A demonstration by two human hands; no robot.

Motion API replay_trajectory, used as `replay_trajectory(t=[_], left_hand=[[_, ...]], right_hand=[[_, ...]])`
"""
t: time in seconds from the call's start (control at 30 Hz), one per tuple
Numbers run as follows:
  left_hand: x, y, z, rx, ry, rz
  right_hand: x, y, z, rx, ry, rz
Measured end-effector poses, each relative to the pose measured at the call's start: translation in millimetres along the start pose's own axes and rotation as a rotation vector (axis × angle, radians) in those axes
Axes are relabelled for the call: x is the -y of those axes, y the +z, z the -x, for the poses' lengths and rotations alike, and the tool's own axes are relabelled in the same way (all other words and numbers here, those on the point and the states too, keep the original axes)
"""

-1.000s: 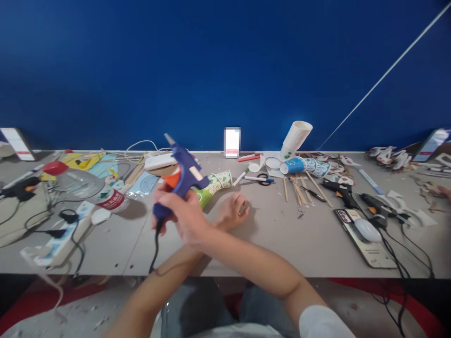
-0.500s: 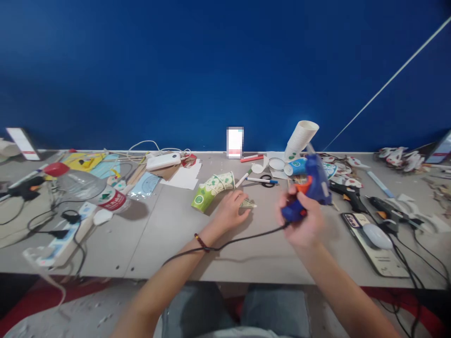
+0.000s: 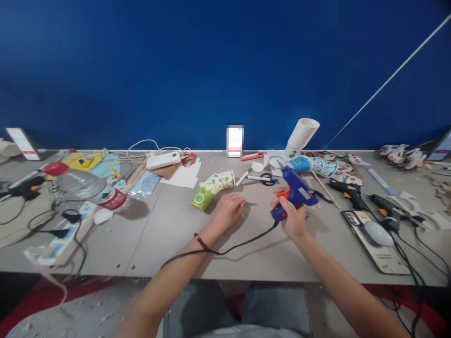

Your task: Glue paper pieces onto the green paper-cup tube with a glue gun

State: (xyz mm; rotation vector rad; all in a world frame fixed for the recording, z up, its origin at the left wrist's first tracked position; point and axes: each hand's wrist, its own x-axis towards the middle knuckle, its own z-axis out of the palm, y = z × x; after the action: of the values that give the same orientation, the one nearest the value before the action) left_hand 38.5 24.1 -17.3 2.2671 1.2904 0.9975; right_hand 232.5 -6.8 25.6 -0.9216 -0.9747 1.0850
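My right hand [image 3: 289, 217] is wrapped round the handle of a blue glue gun [image 3: 295, 190] with an orange trigger, its nozzle pointing up and to the left. The gun's black cord [image 3: 243, 244] runs across my left wrist. On the table, my left hand [image 3: 230, 207] has its fingers curled together; what they hold, if anything, is too small to name. Just left of it lies a bent row of joined green and white patterned paper cups [image 3: 214, 187]. A similar row of blue patterned cups [image 3: 312, 165] lies behind the glue gun.
White stacked cups [image 3: 303, 134], scissors [image 3: 268, 179] and markers [image 3: 262, 180] lie at the back. A bottle [image 3: 91, 188] and power strip [image 3: 72, 234] are at left. At right are a phone [image 3: 373, 253], a mouse [image 3: 378, 233] and more glue guns [image 3: 348, 195].
My right hand has moved left and the glue gun has tilted over to the left. The fingers of my left hand have drawn in, and the small patterned piece beside them no longer shows.
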Motion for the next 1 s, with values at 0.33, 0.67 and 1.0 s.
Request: replay_trajectory(t=[0.33,0.67,1.0], left_hand=[[-13.0,5.3,-5.4,-0.257,-0.578,0.850],[-16.4,3.4,-1.2,-0.394,-0.590,0.821],[-22.7,-1.6,-2.6,-0.425,-0.593,0.821]], right_hand=[[-23.1,3.2,4.0,-0.044,0.124,0.067],[-23.3,9.4,22.5,0.116,0.204,0.302],[-24.4,13.5,25.2,0.187,0.150,0.345]])
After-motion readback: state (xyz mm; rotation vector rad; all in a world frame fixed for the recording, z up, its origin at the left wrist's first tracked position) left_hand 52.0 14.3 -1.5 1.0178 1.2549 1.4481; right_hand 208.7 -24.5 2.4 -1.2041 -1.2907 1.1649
